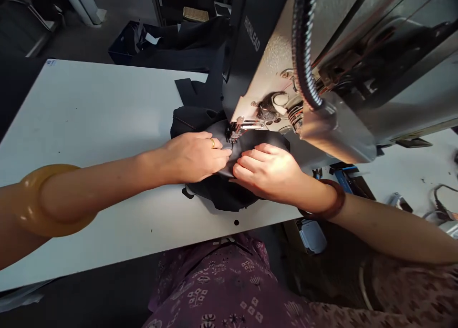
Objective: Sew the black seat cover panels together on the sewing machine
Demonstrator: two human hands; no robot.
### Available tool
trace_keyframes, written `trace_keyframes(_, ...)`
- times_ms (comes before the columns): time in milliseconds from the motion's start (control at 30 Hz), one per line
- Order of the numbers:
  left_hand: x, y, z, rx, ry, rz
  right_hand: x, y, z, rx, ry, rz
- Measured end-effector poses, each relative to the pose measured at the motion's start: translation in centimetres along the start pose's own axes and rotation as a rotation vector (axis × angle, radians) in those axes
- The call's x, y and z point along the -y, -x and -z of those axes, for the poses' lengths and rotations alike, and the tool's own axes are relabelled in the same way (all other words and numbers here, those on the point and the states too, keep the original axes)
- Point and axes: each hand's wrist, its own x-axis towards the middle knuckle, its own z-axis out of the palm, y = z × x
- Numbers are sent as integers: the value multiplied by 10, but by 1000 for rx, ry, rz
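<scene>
Dark fabric lies bunched on the white table beneath the sewing machine's presser foot. My left hand rests on the fabric just left of the foot, fingers together and pressing its edge. Close to it on the right, my right hand has its fingers curled around a fold of the same fabric. Both sets of fingertips are just in front of the needle area. The sewing machine rises above the hands, its lamp lighting the right one. Under the hands, part of the fabric is hidden.
More dark cloth hangs behind the table beside a blue bin. The white tabletop stretches left. At right are a blue box and small tools. A braided hose runs down the machine's front.
</scene>
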Motion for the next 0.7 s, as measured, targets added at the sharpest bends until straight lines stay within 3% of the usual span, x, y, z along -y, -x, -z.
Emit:
trace_keyframes(100, -7, -2, 2, 13, -8, -77, -3, 11, -1, 15, -11, -18)
trace_keyframes(333, -4, -6, 0, -62, -50, -16, -19, 6, -3, -64, -20, 3)
trace_keyframes(467, -8, -6, -3, -42, -83, 9, -22, 4, -4, -56, -76, -28)
trace_keyframes(700, -3, 6, -5, -13, -131, -67, -16, -5, -1, 189, -184, -101)
